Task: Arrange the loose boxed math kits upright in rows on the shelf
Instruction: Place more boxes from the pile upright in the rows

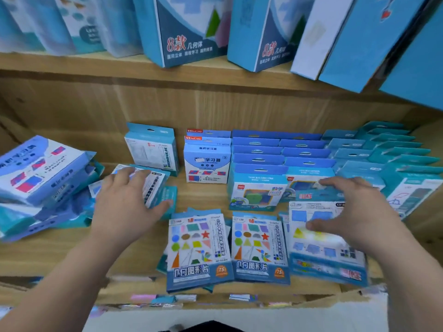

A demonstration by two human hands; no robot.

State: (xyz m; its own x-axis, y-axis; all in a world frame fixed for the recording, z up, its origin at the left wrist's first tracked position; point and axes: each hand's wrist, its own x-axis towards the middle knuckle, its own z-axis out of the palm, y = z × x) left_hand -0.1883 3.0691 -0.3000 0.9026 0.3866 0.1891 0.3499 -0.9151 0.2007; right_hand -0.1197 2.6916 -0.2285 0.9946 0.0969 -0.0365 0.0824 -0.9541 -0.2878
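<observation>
Two hands are busy here. My left hand (pixel 129 200) curls its fingers over a tilted box (pixel 157 188), with the thumb under its low edge. My right hand (pixel 354 212) is spread on a flat pack (pixel 328 250). Its fingers go over the top end and the thumb is on the front, so it holds the pack by the top.

Both kits are on the wooden shelf (pixel 203 196). The box is left of the middle and the pack is at the front right.

I think these kits are light, just thin card with small bits inside. The card looks stiff, but it may bend if I squeeze hard, and the shiny front looks slippy. So I would hold each one by its side edges, not by the thin hanging tab.

Left of the flat pack, two shape packs (pixel 199 248) lie flat. Behind them, rows of kits (pixel 259 159) stand up. A messy heap (pixel 43 183) sits on the far left.
</observation>
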